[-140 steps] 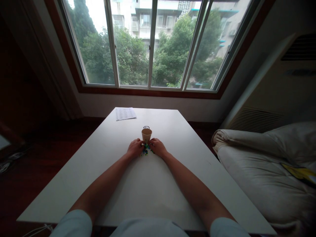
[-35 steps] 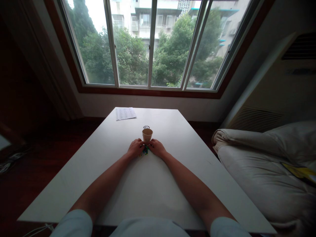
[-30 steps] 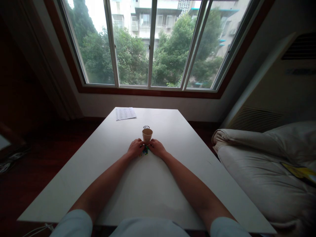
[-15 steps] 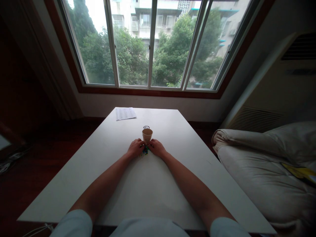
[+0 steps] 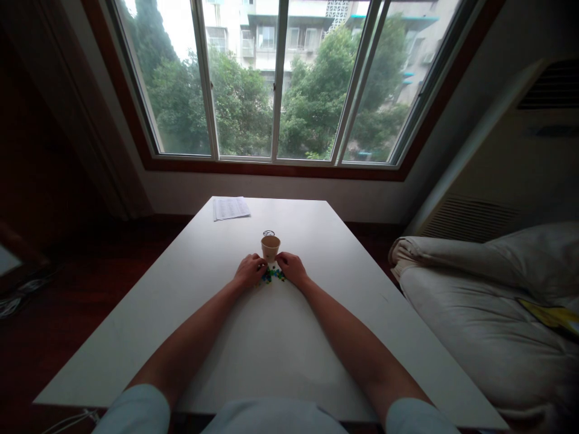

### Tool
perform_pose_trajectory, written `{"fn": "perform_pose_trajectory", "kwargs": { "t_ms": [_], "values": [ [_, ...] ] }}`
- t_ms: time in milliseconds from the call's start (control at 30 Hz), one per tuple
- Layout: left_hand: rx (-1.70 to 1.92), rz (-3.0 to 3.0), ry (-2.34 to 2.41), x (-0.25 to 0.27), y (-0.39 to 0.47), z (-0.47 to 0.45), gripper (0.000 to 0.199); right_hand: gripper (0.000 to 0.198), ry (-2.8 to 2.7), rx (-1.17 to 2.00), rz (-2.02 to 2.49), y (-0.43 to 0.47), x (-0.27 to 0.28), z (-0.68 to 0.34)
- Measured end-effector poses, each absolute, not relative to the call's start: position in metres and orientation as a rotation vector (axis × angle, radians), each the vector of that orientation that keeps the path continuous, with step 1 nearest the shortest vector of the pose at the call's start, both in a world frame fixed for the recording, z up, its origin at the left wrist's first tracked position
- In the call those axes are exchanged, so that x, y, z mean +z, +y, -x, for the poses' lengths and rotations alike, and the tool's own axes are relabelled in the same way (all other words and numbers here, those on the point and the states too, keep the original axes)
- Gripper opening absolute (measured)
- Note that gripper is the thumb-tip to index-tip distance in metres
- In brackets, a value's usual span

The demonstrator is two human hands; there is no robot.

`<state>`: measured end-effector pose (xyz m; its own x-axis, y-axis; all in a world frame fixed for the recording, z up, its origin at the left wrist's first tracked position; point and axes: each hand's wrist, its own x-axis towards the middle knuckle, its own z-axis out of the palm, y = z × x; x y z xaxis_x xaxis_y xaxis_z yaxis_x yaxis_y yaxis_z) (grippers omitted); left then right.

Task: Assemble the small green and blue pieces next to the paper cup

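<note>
A brown paper cup (image 5: pixel 270 248) stands upright on the white table in front of me. Several small green, blue and dark beads (image 5: pixel 273 275) lie loose just on the near side of it. Close to the cup's lower left, my left hand (image 5: pixel 250 270) rests with its fingers curled together at the beads' edge. My right hand (image 5: pixel 293 268) is at the cup's right side, thumb and fingers pinched by its wall. Whatever the fingertips of either hand hold is too small to make out. Behind the cup lies a thin dark loop (image 5: pixel 268 232).
Printed paper sheets (image 5: pixel 231 208) lie at the far left of the white table (image 5: pixel 289 349). A pale padded seat (image 5: pixel 456 301) stands along the right side. Beyond the table's far edge is a wall with a wide window (image 5: pixel 275 90).
My right hand has shifted a little to the right, away from my left hand. More of the beads now show between the hands. The left hand has barely moved.
</note>
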<state>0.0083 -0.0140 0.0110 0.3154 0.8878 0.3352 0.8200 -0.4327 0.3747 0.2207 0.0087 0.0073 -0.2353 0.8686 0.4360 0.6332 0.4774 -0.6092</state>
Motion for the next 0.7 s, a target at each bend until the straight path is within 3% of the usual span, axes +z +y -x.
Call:
{"fn": "perform_pose_trajectory", "kwargs": {
  "t_ms": [300, 500, 700],
  "values": [
    [0.777, -2.353, 1.63, 0.015, -0.023, -0.011, 0.032, 0.027, -1.808, 0.409, 1.322, 0.009, 0.01, -0.222],
    [0.752, -2.339, 1.519, 0.01, -0.044, -0.01, 0.05, 0.027, -1.745, 0.422, 1.349, 0.01, 0.009, -0.22],
    [0.608, -2.584, 1.289, 0.008, -0.063, -0.006, 0.081, 0.028, -1.696, 0.403, 1.349, 0.012, 0.007, -0.221]
  ]
}}
